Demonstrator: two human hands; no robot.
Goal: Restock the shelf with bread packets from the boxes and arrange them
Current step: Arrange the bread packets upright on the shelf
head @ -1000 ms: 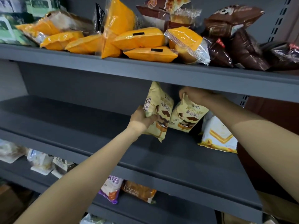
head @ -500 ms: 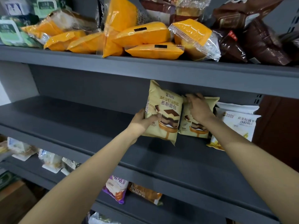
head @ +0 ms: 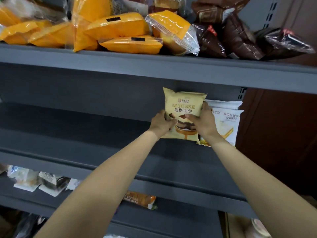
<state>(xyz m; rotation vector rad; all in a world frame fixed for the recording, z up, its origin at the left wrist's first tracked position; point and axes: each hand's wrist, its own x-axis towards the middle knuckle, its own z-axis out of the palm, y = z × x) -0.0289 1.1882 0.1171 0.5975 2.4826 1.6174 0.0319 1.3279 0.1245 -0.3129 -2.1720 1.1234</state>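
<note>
Head view: left hand (head: 162, 124) and right hand (head: 204, 123) grip a yellow mousse bread packet (head: 183, 107) upright on the grey shelf (head: 103, 134), fingers curled round its sides.

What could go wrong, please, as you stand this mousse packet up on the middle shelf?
1. The mousse packet stands upright, gripped at both sides by the left hand and right hand; once released it may tip forward onto the middle shelf.
2. Pushed rightward, it could crowd the white packets beside it.
3. The clear-wrapped yellow packet overhangs the top shelf's edge and could slide off.
</note>
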